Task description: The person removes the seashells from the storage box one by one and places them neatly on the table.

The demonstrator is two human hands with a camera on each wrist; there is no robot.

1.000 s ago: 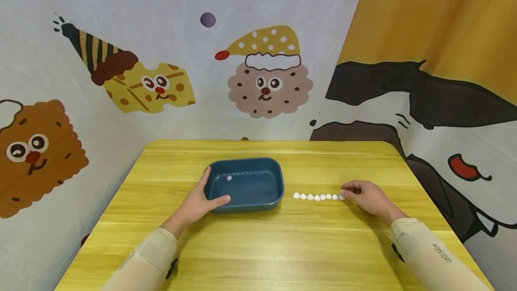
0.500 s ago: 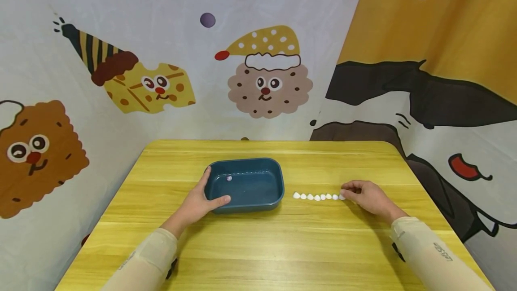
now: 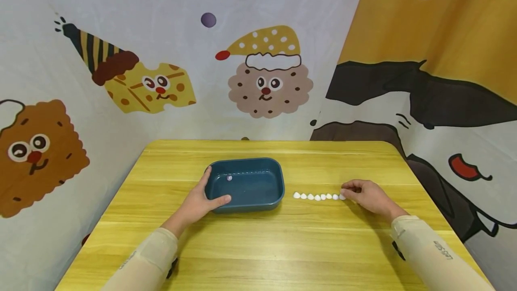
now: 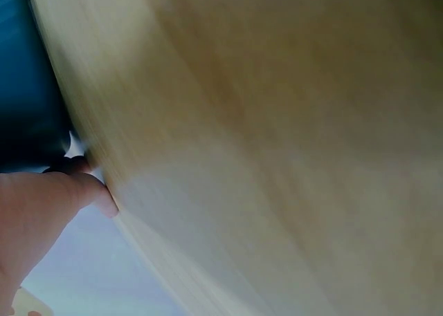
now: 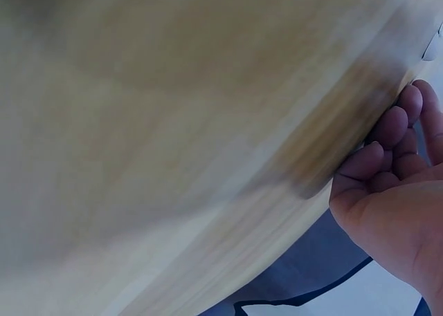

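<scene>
A dark blue rectangular tub [image 3: 254,187] sits left of the table's middle. My left hand [image 3: 194,203] holds its left end, thumb over the front rim and fingers along the outer side. In the left wrist view, this hand [image 4: 41,212] shows beside the tub [image 4: 24,88]. Inside the tub lies one small pinkish-white piece [image 3: 229,178]. To its right runs a row of several small white pebble-like pieces [image 3: 317,197]. My right hand [image 3: 369,198] pinches the white piece at the row's right end [image 3: 342,197]. In the right wrist view, the right hand's [image 5: 394,198] fingers are curled; its fingertips partly hide the contact.
The wooden table [image 3: 258,246] has yellow grain and rounded far corners. Behind it hangs a white curtain [image 3: 161,3] printed with cartoon food faces, and an orange, black and white print [image 3: 436,35] covers the right side.
</scene>
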